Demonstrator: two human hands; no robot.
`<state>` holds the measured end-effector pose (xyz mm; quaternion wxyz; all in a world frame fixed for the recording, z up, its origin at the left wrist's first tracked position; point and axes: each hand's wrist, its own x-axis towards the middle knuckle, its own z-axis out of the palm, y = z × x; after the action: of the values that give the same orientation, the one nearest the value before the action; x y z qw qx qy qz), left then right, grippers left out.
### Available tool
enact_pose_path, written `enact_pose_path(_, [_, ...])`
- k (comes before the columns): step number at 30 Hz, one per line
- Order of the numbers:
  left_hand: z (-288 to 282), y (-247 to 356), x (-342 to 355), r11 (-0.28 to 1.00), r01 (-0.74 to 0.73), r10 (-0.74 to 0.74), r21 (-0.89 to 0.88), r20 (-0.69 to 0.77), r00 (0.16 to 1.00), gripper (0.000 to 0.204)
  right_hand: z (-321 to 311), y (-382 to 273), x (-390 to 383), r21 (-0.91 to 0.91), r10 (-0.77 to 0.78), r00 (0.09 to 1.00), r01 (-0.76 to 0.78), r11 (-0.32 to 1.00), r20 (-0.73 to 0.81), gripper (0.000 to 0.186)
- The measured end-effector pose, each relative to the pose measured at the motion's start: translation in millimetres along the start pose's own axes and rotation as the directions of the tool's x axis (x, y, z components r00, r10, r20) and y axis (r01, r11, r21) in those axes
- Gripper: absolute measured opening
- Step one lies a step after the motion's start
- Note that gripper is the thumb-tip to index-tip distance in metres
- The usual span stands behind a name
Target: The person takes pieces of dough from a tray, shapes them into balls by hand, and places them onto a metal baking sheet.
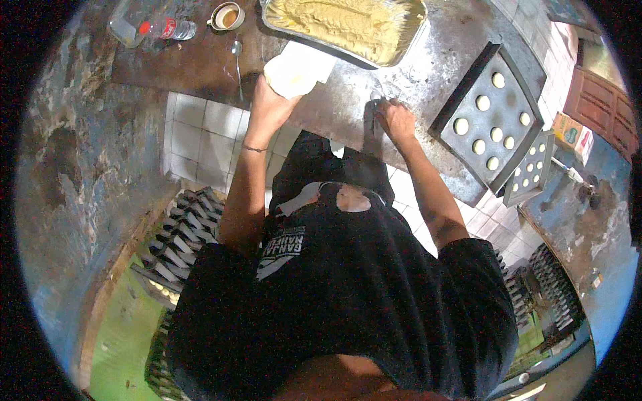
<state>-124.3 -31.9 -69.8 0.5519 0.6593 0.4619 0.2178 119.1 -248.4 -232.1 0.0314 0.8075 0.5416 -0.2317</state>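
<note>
Black T-shirt [361, 294] closest; left hand [271, 107] clamped on limp white bag [292, 72], right hand [397, 123] well apart, grip unclear, nearer flat dark metal tray [509, 103] off right.

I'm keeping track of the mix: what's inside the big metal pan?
The metal pan holds a thick yellow mix, spread unevenly. The mix hides the pan's bottom beneath it; the pan's far edge lies outside the picture.

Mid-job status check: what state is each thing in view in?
Left hand: closed around white bundle
Right hand: half-curled, hold unclear
Dough: uncovered, spread in metal tray
Dark baking tray: bearing spaced round pieces
Second tray: also loaded
Bottle: capped
Cup: open, brown inside
Spoon: lying on table
</note>
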Motion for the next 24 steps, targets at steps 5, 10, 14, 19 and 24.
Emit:
enact_pose_path(5, [-3.2,-8.0,3.4,0.998,0.008,-0.008,0.058,0.009,1.000,0.035,29.5,-16.8,-5.8,0.012,0.300,0.939,-0.307,0.952,0.170,0.039])
enact_pose_path(10, [-6.6,-16.5,11.4,0.999,-0.011,0.009,0.051,0.044,0.999,0.035,41.1,-25.5,-37.4,0.089,0.391,0.918,-0.397,0.914,0.071,0.032])
enact_pose_path(14, [-5.1,-21.3,18.2,0.998,-0.013,0.010,0.066,0.039,0.999,0.036,45.1,-26.9,-56.5,0.103,0.377,0.924,-0.381,0.919,0.061,0.046])
enact_pose_path(19, [-3.6,-21.4,26.0,0.997,-0.049,0.043,0.067,0.097,0.994,0.037,34.7,-19.2,-56.3,0.144,0.294,0.956,-0.291,0.946,0.002,0.039])
enact_pose_path(24, [-0.2,-16.2,26.4,0.999,-0.036,0.033,0.029,0.093,0.995,0.036,22.7,-13.4,-37.3,0.018,0.084,0.994,-0.083,0.996,-0.069,0.028])
